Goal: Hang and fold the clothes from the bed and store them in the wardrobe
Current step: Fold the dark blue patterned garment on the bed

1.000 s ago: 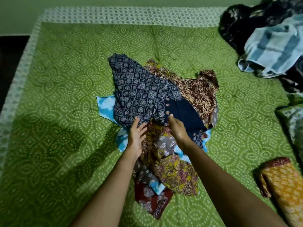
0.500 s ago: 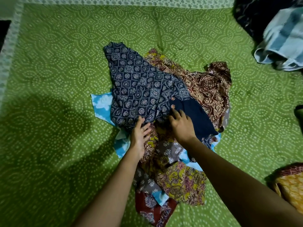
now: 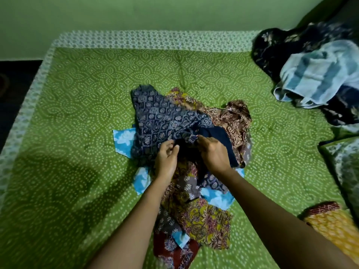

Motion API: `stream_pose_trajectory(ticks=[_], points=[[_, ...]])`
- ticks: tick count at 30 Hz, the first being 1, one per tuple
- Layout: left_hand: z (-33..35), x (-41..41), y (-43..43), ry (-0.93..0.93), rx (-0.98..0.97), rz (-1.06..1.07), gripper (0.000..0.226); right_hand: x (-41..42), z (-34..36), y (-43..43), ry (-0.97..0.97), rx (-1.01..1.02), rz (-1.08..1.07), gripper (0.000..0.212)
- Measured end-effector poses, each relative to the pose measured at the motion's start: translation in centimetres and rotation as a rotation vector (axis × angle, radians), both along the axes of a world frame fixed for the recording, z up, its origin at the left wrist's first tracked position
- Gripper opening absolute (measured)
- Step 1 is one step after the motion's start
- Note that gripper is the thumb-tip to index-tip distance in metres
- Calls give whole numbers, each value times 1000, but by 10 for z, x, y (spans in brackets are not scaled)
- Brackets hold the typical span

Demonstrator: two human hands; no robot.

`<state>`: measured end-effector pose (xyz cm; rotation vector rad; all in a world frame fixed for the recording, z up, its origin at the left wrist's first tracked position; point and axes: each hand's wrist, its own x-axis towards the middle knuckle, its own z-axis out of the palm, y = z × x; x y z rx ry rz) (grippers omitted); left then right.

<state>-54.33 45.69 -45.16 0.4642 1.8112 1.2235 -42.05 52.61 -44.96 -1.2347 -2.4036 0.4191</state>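
A heap of patterned clothes lies in the middle of the green bed cover point(image 3: 77, 117). On top is a navy block-print garment point(image 3: 161, 117) with a plain navy part. My left hand point(image 3: 166, 162) pinches its near edge between thumb and fingers. My right hand point(image 3: 213, 152) grips the same garment's bunched edge just to the right. Under it lie a brown paisley garment point(image 3: 233, 117), a sky-blue printed cloth point(image 3: 124, 138), an olive floral piece point(image 3: 204, 224) and a maroon piece point(image 3: 174, 255).
A dark floral garment point(image 3: 281, 47) and a blue-striped towel point(image 3: 318, 74) are piled at the back right. A folded orange cloth point(image 3: 338, 228) and a patterned pillow point(image 3: 345, 164) lie at the right edge. The bed's left edge borders dark floor.
Both hands went from lying flat on the navy garment to gathering and gripping its near edge, which is now bunched up. The view tilted up, showing the wall.
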Motion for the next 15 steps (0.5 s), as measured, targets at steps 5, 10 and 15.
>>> stream_pose_trajectory(ticks=[5, 10, 15], points=[[38, 15, -15, -18, -8, 38, 37, 17, 42, -37, 39, 127, 32, 23], [57, 39, -47, -243, -150, 97, 42, 42, 62, -77, -116, -121, 70, 28], [59, 64, -75, -218, -125, 113, 32, 49, 51, -99, 3, -452, -34, 28]])
